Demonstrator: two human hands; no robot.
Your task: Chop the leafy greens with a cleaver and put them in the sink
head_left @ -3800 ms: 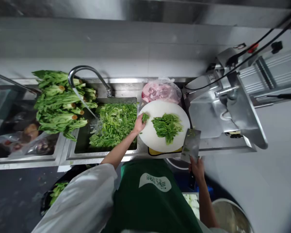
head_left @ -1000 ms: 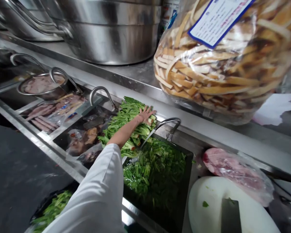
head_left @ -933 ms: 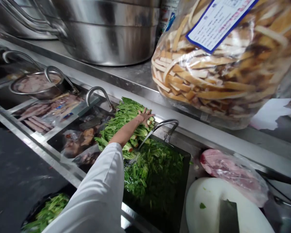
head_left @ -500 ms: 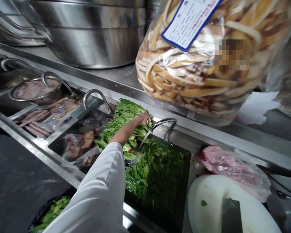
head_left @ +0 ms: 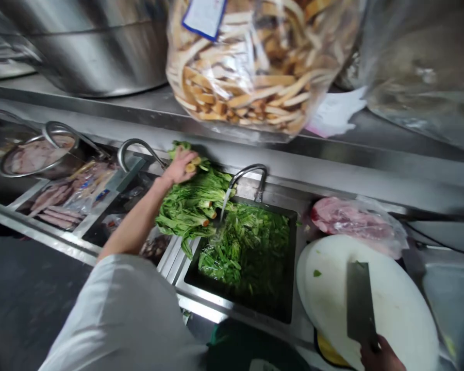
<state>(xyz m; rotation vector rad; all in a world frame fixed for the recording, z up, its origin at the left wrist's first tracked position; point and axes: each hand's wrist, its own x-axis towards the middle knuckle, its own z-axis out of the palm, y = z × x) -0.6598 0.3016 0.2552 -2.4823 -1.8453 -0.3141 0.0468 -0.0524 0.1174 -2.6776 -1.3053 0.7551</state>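
Observation:
My left hand (head_left: pixel 183 164) is stretched out over a pile of leafy green lettuce (head_left: pixel 189 203) heaped at the sink's left edge. Its fingers are closed round the stem end of one bunch of lettuce (head_left: pixel 195 164), whose pale cut ends point right. More cut leaves (head_left: pixel 235 247) float in the water-filled sink (head_left: pixel 294 288), where a curved tap (head_left: pixel 251 169) runs. At the lower right, my right hand (head_left: pixel 384 355) grips the handle of a cleaver (head_left: pixel 359 299). The blade lies over the round white cutting board (head_left: pixel 325 309); the hand is partly cut off by the frame.
Bagged raw meat (head_left: pixel 351 219) lies behind the board. A large bag of tan strips (head_left: pixel 251 77) and a steel pot (head_left: pixel 96 56) stand on the shelf above. Left are compartments with packed meat (head_left: pixel 65 201), a steel bowl (head_left: pixel 42 157) and another tap (head_left: pixel 139 149).
My left hand has moved left across the lettuce pile and now holds a bunch by its stems. The view has shifted, bringing my right hand on the cleaver handle into sight.

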